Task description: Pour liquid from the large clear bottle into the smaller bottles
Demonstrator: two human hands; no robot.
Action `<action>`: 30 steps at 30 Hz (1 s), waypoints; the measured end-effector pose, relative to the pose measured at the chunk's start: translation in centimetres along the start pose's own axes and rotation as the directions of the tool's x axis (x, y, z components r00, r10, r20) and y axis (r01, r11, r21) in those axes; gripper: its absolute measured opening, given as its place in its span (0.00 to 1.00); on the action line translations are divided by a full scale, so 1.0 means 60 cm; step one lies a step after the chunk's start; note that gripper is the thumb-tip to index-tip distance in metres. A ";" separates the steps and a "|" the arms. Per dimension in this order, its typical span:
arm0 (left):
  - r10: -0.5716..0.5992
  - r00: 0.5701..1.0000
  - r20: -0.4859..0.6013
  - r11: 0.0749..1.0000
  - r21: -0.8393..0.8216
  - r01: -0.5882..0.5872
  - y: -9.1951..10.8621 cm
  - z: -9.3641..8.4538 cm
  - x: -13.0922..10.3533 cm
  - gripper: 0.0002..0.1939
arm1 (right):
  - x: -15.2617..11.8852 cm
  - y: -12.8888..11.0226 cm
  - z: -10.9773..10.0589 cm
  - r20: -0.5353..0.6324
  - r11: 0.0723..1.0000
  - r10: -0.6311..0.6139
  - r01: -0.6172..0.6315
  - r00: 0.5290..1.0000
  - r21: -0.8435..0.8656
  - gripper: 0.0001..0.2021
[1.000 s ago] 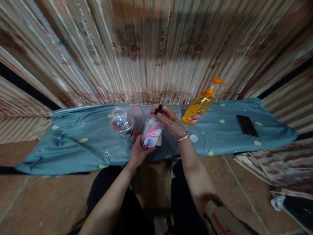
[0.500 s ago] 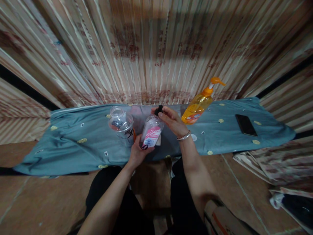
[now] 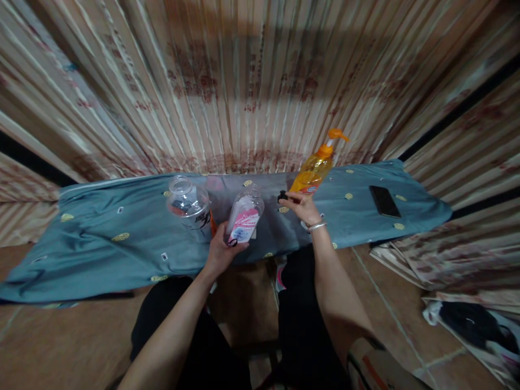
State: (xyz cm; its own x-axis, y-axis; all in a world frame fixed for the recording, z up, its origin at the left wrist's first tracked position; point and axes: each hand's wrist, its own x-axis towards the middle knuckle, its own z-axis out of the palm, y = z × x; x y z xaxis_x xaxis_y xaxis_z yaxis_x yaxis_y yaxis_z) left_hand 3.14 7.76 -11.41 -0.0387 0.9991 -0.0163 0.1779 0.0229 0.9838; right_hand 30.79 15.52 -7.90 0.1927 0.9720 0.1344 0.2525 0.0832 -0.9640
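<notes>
My left hand (image 3: 223, 250) is closed round the lower part of a clear plastic bottle (image 3: 246, 219) with a pink and white label. The bottle's neck is uncapped and it leans slightly to the right. Between the fingertips of my right hand (image 3: 301, 207) is a small black cap (image 3: 282, 196), held apart from the bottle to its right. Just behind that hand stands an orange pump bottle (image 3: 312, 172) holding yellow-orange liquid. Left of my left hand is a large clear plastic cup (image 3: 189, 208) with a domed top and dark print.
A teal patterned cloth (image 3: 138, 254) covers the narrow table. Towards its right end lies a black phone (image 3: 384, 201). Pleated curtains (image 3: 244, 81) hang close behind. A dark bag-like item (image 3: 467, 325) is on the tiled floor at right.
My right hand has lifted the black cap off the bottle's neck and carried it to the right. My left hand still holds the bottle. The whole view has shifted a little.
</notes>
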 end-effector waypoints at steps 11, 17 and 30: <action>0.017 1.000 0.020 1.000 0.003 -0.017 0.015 0.015 -0.012 0.32 | -0.033 0.034 -0.030 0.074 0.622 0.191 -0.062 0.979 -0.781 0.12; 0.049 0.999 0.009 0.998 -0.025 -0.049 0.003 0.019 -0.013 0.33 | -0.042 0.028 -0.045 0.058 0.611 0.152 -0.047 0.987 -0.790 0.17; 0.052 0.999 0.009 0.993 -0.103 -0.051 0.001 0.016 -0.027 0.38 | -0.122 -0.023 0.097 0.620 0.971 -0.098 -0.062 0.779 0.232 0.33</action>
State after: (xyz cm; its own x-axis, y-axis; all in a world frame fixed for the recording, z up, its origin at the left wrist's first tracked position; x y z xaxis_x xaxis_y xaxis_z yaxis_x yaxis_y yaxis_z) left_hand 4.13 6.17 -11.50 -0.0208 0.9992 0.0337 0.0769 -0.0320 0.9965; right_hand 23.53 9.59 -8.91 -0.4622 0.8849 0.0574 0.0129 0.0714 -0.9974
